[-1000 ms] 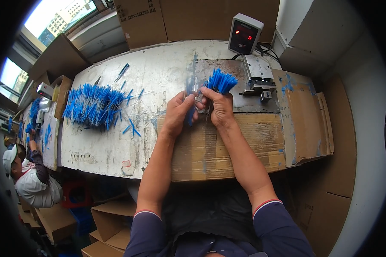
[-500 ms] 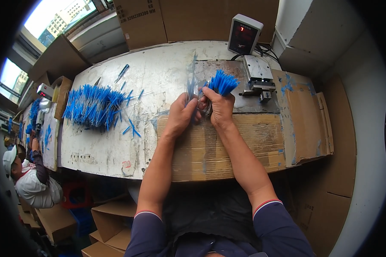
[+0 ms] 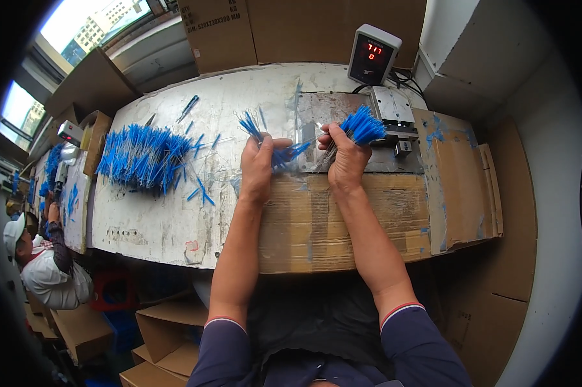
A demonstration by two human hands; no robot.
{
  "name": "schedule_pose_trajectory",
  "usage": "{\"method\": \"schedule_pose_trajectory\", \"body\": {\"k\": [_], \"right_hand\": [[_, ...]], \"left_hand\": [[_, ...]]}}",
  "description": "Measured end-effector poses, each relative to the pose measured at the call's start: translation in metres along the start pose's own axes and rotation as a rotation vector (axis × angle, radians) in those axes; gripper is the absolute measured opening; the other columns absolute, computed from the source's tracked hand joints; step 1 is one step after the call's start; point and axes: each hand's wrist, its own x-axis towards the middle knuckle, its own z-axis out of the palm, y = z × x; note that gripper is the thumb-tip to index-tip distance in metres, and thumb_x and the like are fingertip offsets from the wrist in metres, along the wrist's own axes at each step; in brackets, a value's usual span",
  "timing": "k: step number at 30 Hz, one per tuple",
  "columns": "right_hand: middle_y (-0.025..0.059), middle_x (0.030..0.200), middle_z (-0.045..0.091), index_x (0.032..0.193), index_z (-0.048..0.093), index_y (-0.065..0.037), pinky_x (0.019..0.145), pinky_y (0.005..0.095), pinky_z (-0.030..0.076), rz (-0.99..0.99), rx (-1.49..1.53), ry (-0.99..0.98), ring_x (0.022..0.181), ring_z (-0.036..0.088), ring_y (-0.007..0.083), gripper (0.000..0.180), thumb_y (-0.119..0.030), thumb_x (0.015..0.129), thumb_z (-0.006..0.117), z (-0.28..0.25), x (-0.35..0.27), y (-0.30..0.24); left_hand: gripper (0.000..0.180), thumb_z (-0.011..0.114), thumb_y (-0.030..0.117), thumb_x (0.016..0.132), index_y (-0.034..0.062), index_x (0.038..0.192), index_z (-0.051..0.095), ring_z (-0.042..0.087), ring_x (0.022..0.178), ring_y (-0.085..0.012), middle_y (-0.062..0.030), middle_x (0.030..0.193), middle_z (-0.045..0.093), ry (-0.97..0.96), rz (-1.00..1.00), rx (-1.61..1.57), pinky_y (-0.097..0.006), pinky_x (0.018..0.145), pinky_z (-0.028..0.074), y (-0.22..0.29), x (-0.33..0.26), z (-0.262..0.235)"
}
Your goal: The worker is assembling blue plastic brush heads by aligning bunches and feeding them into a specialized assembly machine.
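The left hand (image 3: pixel 257 168) has its grip closed on blue-ended wires (image 3: pixel 250 124) — the right hand (image 3: pixel 348 160) grips a denser blue bunch (image 3: pixel 363 125); a big pile (image 3: pixel 142 156) lies near the left edge of the tabletop (image 3: pixel 165 222).

a display (image 3: pixel 370 68) with red digits stands on the desk (image 3: pixel 155 216) before brown cardboard (image 3: pixel 310 32); a slim tool (image 3: pixel 188 108) lies farther left, and windows (image 3: pixel 94 29) show at upper left.

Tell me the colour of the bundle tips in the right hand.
Blue tips, seen best in the head view.
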Motion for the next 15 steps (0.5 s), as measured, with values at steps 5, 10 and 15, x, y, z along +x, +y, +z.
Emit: {"method": "schedule_pose_trajectory", "body": {"k": [5, 10, 15], "right_hand": [[0.0133, 0.09, 0.075, 0.097, 0.07, 0.001, 0.066, 0.0357, 0.062, 0.123, 0.182, 0.054, 0.071, 0.073, 0.0238, 0.014, -0.006, 0.086, 0.076, -0.011, 0.01, 0.0], [0.015, 0.096, 0.075, 0.107, 0.068, 0.002, 0.074, 0.0395, 0.063, 0.295, 0.267, -0.01, 0.081, 0.075, 0.0289, 0.024, -0.006, 0.086, 0.077, -0.011, 0.006, 0.012], [0.0154, 0.096, 0.074, 0.108, 0.068, 0.002, 0.075, 0.0385, 0.063, 0.325, 0.225, -0.097, 0.083, 0.075, 0.0288, 0.026, -0.008, 0.086, 0.079, 0.0, -0.014, 0.02]], "left_hand": [[0.021, 0.044, 0.022, 0.11, 0.0015, 0.115, 0.045, 0.074, 0.094, -0.029, -0.0229, 0.116, 0.069, 0.092, 0.019, -0.099, -0.037, 0.079, 0.062, 0.0, 0.0, -0.004], [0.022, 0.046, 0.022, 0.109, 0.001, 0.117, 0.046, 0.072, 0.095, -0.027, -0.0218, 0.121, 0.066, 0.055, 0.012, -0.248, -0.035, 0.076, 0.06, -0.005, -0.003, 0.013], [0.016, 0.05, 0.017, 0.108, 0.0016, 0.111, 0.049, 0.07, 0.084, -0.0211, -0.0157, 0.106, 0.065, 0.1, 0.072, -0.095, -0.034, 0.071, 0.061, -0.015, 0.003, 0.007]]}}
